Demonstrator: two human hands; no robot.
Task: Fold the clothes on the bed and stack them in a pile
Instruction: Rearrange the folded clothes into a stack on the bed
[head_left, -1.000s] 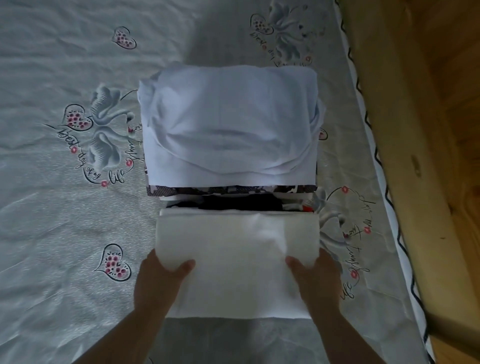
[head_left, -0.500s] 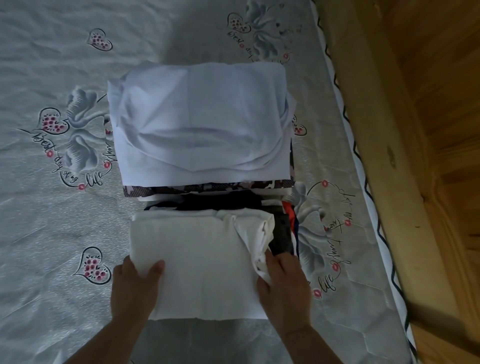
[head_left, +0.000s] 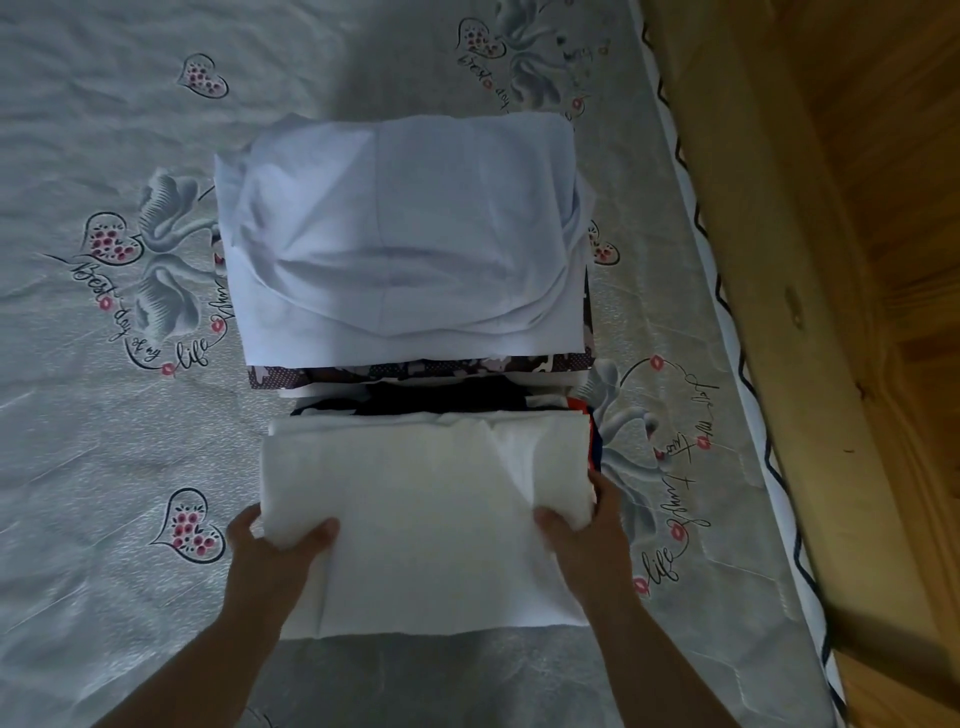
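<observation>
You are near the end of a fold: a white garment (head_left: 426, 525) lies folded on the bed (head_left: 104, 467), right in front of the pile (head_left: 400, 249), its far edge touching the pile's lower layers. Your left hand (head_left: 270, 545) grips the garment's left edge, thumb on top and fingers tucked under; your right hand (head_left: 582, 530) pinches the right edge the same way, thumb pressed onto the cloth. Both grips are closed on the fabric, not spread.

By the look of it, the next move is to lift the garment flat and set it on top of the pile, whose top piece is a pale folded shirt (head_left: 395, 208) over a patterned one (head_left: 415, 370) and darker layers. Keep both sides level so the loose flap near your right thumb does not fall open, and square it with the pile's edges.

Writing on the bed cover: "Best day of my life" in script (head_left: 130, 322) to the left, repeated at right and top. No garment labels can be read.
</observation>
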